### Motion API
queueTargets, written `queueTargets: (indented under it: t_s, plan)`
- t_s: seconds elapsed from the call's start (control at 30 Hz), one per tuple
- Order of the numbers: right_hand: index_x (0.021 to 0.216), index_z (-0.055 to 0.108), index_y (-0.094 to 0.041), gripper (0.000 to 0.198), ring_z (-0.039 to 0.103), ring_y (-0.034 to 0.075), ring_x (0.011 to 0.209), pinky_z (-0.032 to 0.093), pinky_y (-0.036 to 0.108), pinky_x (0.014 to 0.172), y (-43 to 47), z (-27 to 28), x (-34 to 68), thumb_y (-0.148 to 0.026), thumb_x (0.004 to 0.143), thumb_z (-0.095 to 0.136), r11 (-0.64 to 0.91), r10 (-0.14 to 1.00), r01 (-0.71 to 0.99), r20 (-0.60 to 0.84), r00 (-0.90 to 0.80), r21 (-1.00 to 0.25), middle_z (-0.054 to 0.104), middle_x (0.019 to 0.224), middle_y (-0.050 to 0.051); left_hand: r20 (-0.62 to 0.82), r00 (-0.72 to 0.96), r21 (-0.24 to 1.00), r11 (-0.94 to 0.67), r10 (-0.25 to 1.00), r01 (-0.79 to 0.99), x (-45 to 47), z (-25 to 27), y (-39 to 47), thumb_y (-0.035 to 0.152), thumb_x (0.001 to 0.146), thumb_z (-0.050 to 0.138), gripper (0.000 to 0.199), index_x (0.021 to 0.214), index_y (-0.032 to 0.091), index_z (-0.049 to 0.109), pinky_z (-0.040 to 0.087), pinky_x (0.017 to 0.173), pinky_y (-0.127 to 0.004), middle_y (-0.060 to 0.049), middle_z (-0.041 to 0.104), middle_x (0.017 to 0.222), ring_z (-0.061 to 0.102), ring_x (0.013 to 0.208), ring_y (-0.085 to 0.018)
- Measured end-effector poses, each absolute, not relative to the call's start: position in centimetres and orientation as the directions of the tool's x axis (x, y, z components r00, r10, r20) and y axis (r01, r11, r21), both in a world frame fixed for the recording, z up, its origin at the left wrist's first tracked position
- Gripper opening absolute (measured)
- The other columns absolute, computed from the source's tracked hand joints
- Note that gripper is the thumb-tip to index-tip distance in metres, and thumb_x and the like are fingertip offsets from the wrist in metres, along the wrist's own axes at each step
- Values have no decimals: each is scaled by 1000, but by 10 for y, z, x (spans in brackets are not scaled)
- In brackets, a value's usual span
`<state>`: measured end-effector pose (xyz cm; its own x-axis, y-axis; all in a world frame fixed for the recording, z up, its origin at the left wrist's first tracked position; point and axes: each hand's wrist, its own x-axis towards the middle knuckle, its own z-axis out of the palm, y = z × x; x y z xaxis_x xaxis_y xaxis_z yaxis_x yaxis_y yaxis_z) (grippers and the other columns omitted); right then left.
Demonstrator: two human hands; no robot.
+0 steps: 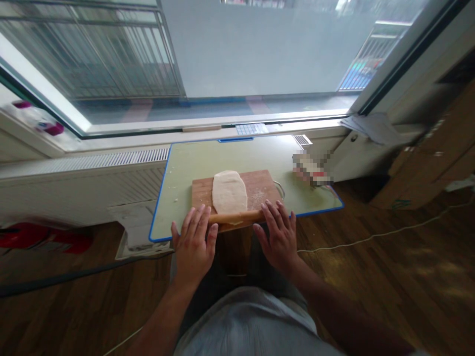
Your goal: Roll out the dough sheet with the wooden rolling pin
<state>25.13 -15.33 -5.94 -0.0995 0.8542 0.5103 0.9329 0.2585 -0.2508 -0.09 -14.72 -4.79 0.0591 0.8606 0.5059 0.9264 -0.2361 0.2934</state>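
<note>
Fingers point(202, 223) spreading over the rolling pin point(235, 217), nothing clenched: you're apparently rolling dough flat!
Your left hand point(193, 252) and right hand point(281, 242) are resting open on opposite ends of the pin, which is lying along the near edge of the wooden board point(260, 184). The dough point(229, 192) is sitting at its far side, on the board, above the blue-edged desk point(196, 157). Next, it's probably calling for an even forward push, both hands matching pressure.

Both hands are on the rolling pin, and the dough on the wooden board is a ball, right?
No: the head view shows the dough on the wooden board as a flat sheet, not a ball. The left hand and right hand are on the rolling pin.
</note>
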Motion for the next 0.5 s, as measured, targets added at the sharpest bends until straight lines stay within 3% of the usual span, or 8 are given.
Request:
queueTargets:
  t_s: [0.2, 0.5]
  plan:
    - [161, 53, -20, 56, 38, 35, 162, 18, 64, 133, -109, -43, 244, -50, 115, 45, 193, 904, 948, 421, -71, -253, 54, 168, 13, 393, 31, 306, -163, 919, 938, 3, -30, -118, 50, 113, 38, 57, 160, 25, 57, 15, 135, -67, -11, 57, 166, 48, 157, -34]
    - [156, 62, -20, 61, 40, 37, 159, 21, 69, 131, -50, -19, 235, -57, 114, 37, 113, 971, 961, 235, -52, -252, 56, 167, 11, 253, -15, 267, -55, 967, 962, 5, -12, -60, 45, 110, 37, 56, 155, 24, 63, 21, 131, -75, -11, 53, 169, 45, 158, -37]
